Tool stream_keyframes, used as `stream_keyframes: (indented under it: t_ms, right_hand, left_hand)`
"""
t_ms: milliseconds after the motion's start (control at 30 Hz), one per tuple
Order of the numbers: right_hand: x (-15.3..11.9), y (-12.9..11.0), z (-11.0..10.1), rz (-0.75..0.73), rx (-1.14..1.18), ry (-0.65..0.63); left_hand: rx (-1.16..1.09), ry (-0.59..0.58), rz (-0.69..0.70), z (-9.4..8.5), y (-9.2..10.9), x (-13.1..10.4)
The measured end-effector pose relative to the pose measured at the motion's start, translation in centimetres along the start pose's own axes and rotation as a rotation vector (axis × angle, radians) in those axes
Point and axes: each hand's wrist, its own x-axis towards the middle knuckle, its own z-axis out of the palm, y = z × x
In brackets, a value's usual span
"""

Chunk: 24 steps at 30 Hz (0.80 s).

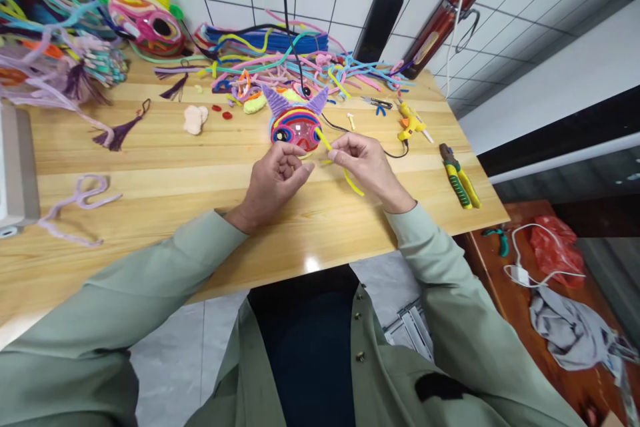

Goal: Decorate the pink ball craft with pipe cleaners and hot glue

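Between my hands, just beyond them, a mask-like craft piece (299, 125) lies on the wooden table, with purple ears, round eyes and rings of coloured pipe cleaner. My right hand (361, 163) is closed in a pinch on a yellow pipe cleaner (353, 183). One end of it reaches to the right side of the craft piece; the other hangs below my fingers. My left hand (277, 181) is at the near left edge of the piece, thumb and forefinger apart, the other fingers curled. It holds nothing that I can see.
Loose pipe cleaners (280, 57) pile along the tiled wall. A second, finished-looking mask (150, 20) stands back left. At right are a yellow glue gun (411, 121) with its cord, small snips (377, 103) and pliers (457, 177). A phone (379, 27) and red flask (437, 33) lean on the wall.
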Motion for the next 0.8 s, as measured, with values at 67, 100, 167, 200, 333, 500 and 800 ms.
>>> stream_keyframes:
  t_ms: [67, 100, 167, 200, 333, 500, 800]
  right_hand:
    - [-0.1, 0.1, 1.0, 0.016, 0.017, 0.099]
    - [-0.1, 0.1, 1.5, 0.012, 0.011, 0.135]
    - [-0.2, -0.1, 2.6, -0.007, -0.007, 0.185]
    - [-0.2, -0.2, 3.0, -0.011, -0.012, 0.201]
    - [-0.1, -0.6, 4.3, 0.019, -0.014, 0.215]
    - [-0.4, -0.5, 4.7, 0.041, 0.064, 0.181]
    - [-1.6, -0.7, 5.4, 0.011, 0.164, 0.058]
  left_hand:
    - [0.030, 0.049, 0.008, 0.0, 0.2, 0.1]
    - [0.041, 0.058, 0.016, -0.1, 0.3, 0.2]
    - [0.059, 0.050, 0.037, -0.2, 0.4, 0.1]
    - [0.067, 0.042, 0.045, -0.2, 0.4, 0.1]
    - [0.099, 0.024, 0.057, -0.3, 0.3, 0.0]
    - [0.072, 0.024, 0.016, -0.4, 0.6, 0.3]
    - [-0.149, -0.033, -0.126, -0.9, 1.7, 1.5]
